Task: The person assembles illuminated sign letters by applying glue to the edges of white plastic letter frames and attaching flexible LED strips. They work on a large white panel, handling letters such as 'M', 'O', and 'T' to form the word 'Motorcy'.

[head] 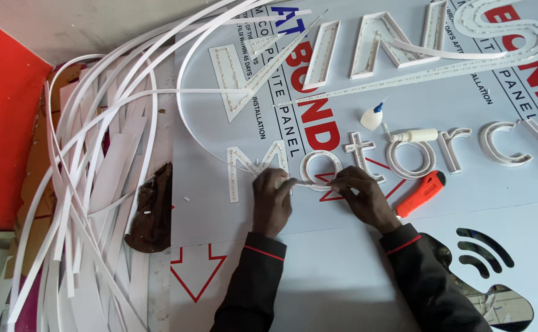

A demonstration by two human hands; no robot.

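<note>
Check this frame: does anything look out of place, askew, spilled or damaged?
Mostly untidy rather than damaged: a tangled heap of long white plastic strips sprawls beside the white sign panel, some arcing over it. A crumpled dark brown rag lies at the panel's edge. No spill shows by the small white glue bottle.

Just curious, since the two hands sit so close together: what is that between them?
In the head view, a thin white strip spans the gap from the left hand to the right hand, lying over the round white letter on the panel.

Orange cutter (421, 193) right of centre, glue bottle (372, 117) & white tube (414, 135) above, brown rag (151, 209) left, red wall (4, 129) far left.
</note>
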